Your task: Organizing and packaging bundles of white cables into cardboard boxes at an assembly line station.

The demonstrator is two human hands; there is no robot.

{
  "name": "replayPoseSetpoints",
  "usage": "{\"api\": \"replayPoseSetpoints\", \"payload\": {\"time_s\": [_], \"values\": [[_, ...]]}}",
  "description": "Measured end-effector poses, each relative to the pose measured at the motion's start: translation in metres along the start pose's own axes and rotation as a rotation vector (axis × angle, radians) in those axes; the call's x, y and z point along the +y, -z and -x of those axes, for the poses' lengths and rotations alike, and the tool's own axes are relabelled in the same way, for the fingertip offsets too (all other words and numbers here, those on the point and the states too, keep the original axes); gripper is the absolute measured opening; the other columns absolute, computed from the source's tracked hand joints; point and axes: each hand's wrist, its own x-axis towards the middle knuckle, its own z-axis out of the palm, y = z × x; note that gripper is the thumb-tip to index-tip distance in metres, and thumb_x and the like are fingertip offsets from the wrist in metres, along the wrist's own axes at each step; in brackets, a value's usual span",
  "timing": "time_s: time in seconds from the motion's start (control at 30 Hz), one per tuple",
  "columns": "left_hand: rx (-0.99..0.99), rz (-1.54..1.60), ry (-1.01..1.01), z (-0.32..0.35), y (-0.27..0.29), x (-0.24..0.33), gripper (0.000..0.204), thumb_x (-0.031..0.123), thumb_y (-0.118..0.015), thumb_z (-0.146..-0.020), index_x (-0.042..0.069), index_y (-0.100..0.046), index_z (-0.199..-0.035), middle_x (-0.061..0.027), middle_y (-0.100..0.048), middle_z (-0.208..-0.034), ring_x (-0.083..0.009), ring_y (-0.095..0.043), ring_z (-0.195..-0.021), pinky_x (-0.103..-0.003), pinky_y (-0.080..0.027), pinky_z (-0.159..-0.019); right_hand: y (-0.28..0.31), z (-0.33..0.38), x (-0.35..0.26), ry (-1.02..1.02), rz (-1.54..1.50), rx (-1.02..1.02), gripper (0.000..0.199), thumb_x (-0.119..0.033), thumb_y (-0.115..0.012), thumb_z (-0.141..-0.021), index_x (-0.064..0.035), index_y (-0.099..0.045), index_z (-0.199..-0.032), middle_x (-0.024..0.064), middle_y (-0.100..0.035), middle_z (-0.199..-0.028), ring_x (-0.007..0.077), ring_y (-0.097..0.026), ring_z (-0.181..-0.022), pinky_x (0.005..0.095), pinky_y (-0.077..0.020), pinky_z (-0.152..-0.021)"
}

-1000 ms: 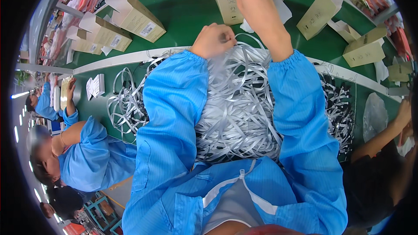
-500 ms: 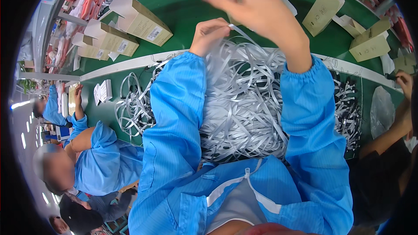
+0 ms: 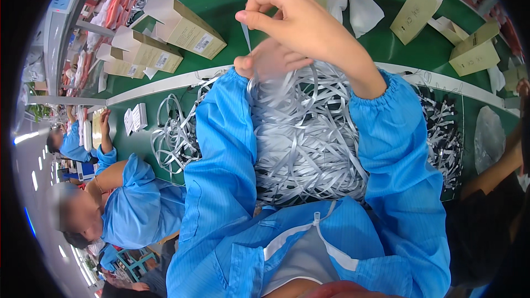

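A big heap of grey-white flat strips (image 3: pixel 309 143) lies between my blue sleeves at the near edge of the green belt (image 3: pixel 243 5). My right hand (image 3: pixel 298 19) is raised above the heap and pinches the top of one thin strip (image 3: pixel 246 36) between thumb and forefinger. My left hand (image 3: pixel 270 59), blurred, sits just below it at the heap's far edge, fingers curled around strips; the pinched strip runs down toward it.
Tan cardboard boxes (image 3: pixel 185 25) lie open on the belt at left, and more boxes (image 3: pixel 475 49) at right. Another pile of strips (image 3: pixel 174 135) is at left. A person in a blue coat (image 3: pixel 132 204) works at my left; another person's arm (image 3: pixel 497 168) reaches in at right.
My right hand has come back from the far boxes toward me and risen, pulling one strip up out of the heap. My left hand has stayed at the heap's far edge.
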Motion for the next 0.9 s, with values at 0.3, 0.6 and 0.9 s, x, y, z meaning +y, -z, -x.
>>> {"api": "replayPoseSetpoints", "payload": {"time_s": [0.3, 0.6, 0.9], "values": [[-0.379, 0.034, 0.174, 0.007, 0.020, 0.005, 0.076, 0.053, -0.068, -0.084, 0.001, -0.048, -0.135, -0.0177, -0.055, -0.126, -0.0427, -0.054, -0.128, -0.061, -0.016, -0.125, 0.015, -0.010, -0.023, -0.110, -0.687, 0.059, 0.036, -0.034, -0.066, -0.101, 0.0021, -0.066, -0.104, 0.0091, -0.071, -0.093, 0.0169, -0.067, -0.083, 0.0304, -0.0515, -0.072], [-0.120, -0.125, 0.422, 0.012, 0.001, 0.016, 0.054, 0.054, -0.065, -0.090, 0.002, -0.060, -0.102, -0.0119, -0.059, -0.090, -0.0349, -0.065, -0.101, -0.055, -0.035, -0.117, 0.059, -0.005, -0.066, -0.093, -0.791, 0.493, 0.022, -0.025, -0.053, -0.110, -0.0052, -0.061, -0.102, 0.0094, -0.071, -0.092, 0.0137, -0.068, -0.079, 0.0247, -0.0536, -0.073], [0.075, -0.090, 0.694, 0.009, -0.001, 0.030, 0.038, 0.039, -0.061, -0.103, 0.002, -0.056, -0.093, -0.0069, -0.057, -0.083, -0.0248, -0.062, -0.083, -0.043, -0.054, -0.089, 0.100, 0.000, -0.059, -0.128, -1.162, 0.308, 0.023, -0.029, -0.058, -0.107, -0.0071, -0.058, -0.098, 0.0003, -0.060, -0.077, 0.0056, -0.053, -0.062, 0.0204, -0.0405, -0.057]]}}
